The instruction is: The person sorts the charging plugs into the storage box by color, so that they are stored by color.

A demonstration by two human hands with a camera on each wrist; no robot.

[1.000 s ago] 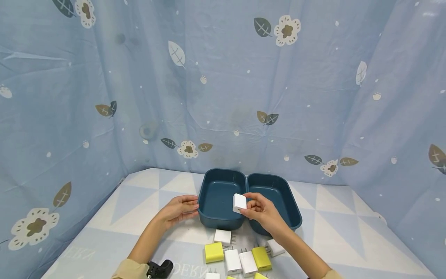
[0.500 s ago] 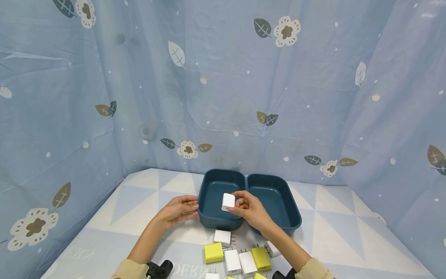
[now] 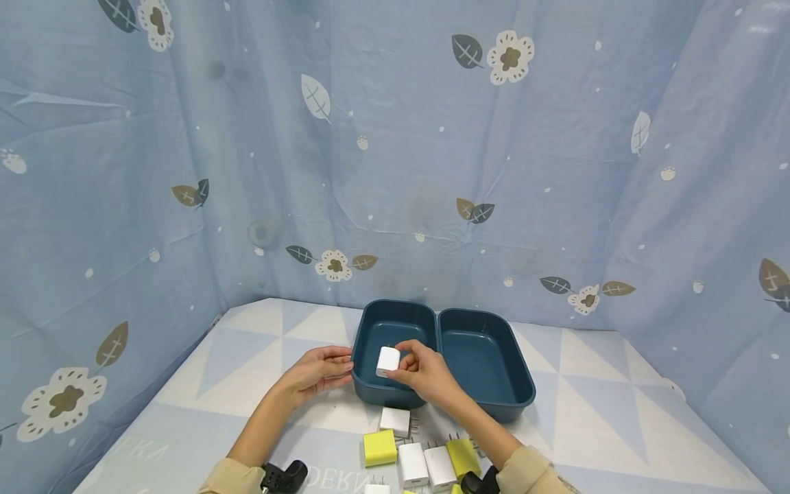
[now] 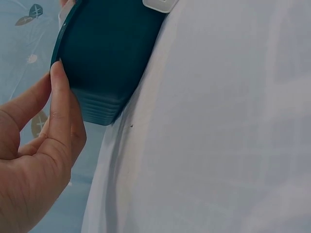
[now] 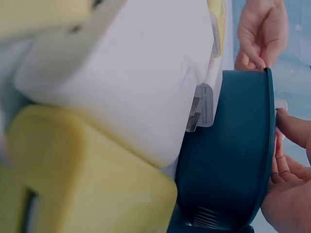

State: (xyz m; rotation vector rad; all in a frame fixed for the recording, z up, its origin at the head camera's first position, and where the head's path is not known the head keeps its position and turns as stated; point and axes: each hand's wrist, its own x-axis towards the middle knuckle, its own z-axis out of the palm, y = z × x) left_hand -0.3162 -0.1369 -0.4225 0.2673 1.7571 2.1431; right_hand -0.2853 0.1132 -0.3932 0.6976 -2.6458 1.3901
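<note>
My right hand (image 3: 426, 374) pinches a white plug charger (image 3: 388, 361) between thumb and fingers, over the left dark blue bin (image 3: 391, 396). Only a sliver of that charger (image 5: 282, 104) shows past the rim in the right wrist view. At the same bin's left side, my left hand (image 3: 316, 374) holds the rim with thumb and fingertips. The left wrist view gives this grip up close, with the bin's outer wall (image 4: 107, 48) beside the fingers (image 4: 59, 102). A matching right bin (image 3: 503, 410) stands alongside, its visible floor bare.
Several chargers lie on the patterned cloth (image 3: 592, 412) before the bins, among them a yellow charger (image 3: 379, 448) and a white charger (image 3: 413, 464), prongs showing on some. Close to the right wrist camera are another yellow charger (image 5: 112, 179) and a floral curtain (image 3: 395, 171) hangs behind.
My right hand has carried the white charger leftward, from near the edge between the two bins to above the left one. My left hand stays at the rim.
</note>
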